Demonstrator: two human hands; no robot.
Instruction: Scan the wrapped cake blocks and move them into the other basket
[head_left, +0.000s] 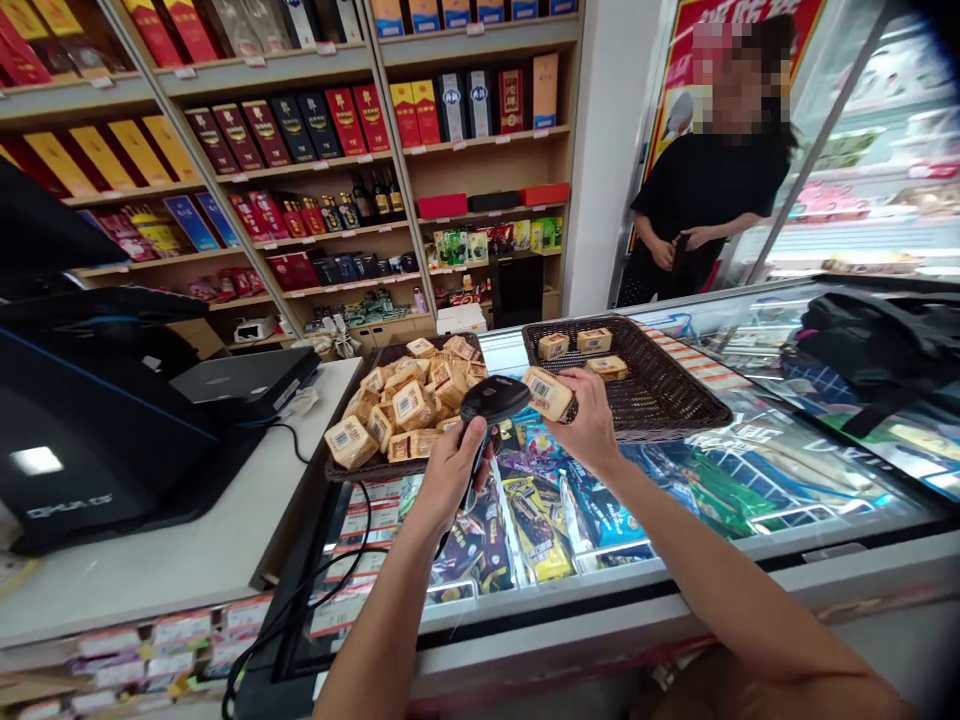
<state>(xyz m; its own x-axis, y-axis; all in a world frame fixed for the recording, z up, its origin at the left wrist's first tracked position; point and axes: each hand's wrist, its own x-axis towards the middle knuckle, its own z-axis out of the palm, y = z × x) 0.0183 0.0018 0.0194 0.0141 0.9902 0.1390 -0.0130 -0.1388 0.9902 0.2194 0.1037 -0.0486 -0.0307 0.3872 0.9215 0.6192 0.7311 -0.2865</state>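
My left hand (448, 470) is closed round the grip of a black barcode scanner (491, 400), whose head faces right. My right hand (589, 420) pinches a small tan wrapped snack packet (548, 392) with a barcode label, held right in front of the scanner head. Both hands hover over the glass lid of a chest freezer (675, 480). To the left stands a dark wicker basket (360, 468) heaped with several of the same packets. Behind my right hand, a second wicker basket (660, 385) holds three packets.
A black till terminal (97, 430) and a flat black device (244, 378) sit on the white counter (150, 560) at the left; the scanner cable (337, 560) trails down. A person in black (709, 190) stands beyond the freezer. A dark bag (877, 350) lies at the right. Shelves of boxed goods (300, 130) line the back wall.
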